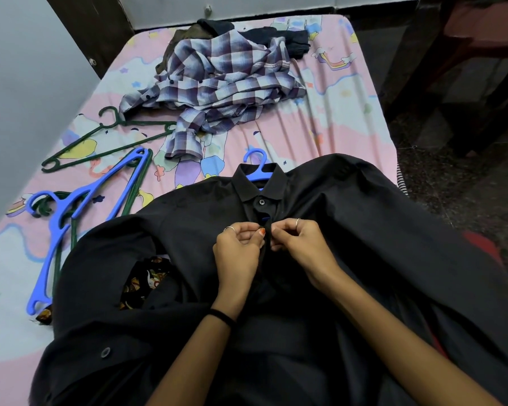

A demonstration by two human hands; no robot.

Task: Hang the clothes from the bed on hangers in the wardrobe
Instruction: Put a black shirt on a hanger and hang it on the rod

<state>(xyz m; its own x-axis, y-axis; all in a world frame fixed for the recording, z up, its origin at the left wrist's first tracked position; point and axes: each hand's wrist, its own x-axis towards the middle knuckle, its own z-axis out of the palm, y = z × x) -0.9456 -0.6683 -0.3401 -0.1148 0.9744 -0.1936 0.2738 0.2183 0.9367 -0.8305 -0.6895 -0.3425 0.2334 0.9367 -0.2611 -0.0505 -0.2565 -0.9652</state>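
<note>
Black shirt (349, 230) placket pinched, left hand (238, 250), right hand (298, 244)

both hands (269, 244) pinched, fingertips together

We see a matt black cloth shirt (349, 230), a smooth, glossy blue plastic hanger (71, 212), soft checked woven cloth (223, 80), and a pink printed cotton-like bedsheet (335, 118).

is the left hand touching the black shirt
Touching. The head view shows the left hand pinching the front placket of the black shirt just below the collar button, fingers curled onto the cloth, opposite the right hand.
</note>
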